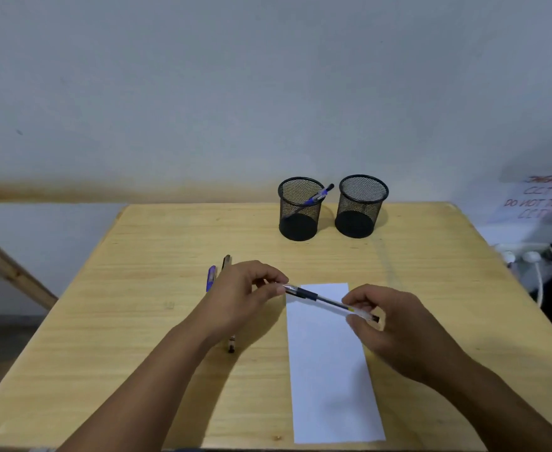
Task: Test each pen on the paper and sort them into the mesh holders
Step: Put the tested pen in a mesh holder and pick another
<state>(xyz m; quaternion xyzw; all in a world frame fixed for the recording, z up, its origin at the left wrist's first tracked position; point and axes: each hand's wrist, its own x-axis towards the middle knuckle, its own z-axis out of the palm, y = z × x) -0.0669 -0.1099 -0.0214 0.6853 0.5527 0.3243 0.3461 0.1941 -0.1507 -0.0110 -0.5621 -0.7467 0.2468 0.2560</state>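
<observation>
A clear-barrelled pen with a black grip (320, 298) is held level above the top of the white paper strip (330, 370). My left hand (245, 298) pinches its tip end. My right hand (388, 324) grips its rear end. A blue pen (211, 278) and a dark pen (226, 261) lie on the table, partly hidden under my left hand. Two black mesh holders stand at the back: the left holder (299, 208) contains one blue pen (319, 194), while the right holder (360, 206) looks empty.
The wooden table (144, 321) ends at a wall behind the holders. Off its right edge are a white power strip with plugs (522, 254) and a handwritten paper sign (538, 200). A wooden beam (10, 265) slants at the left.
</observation>
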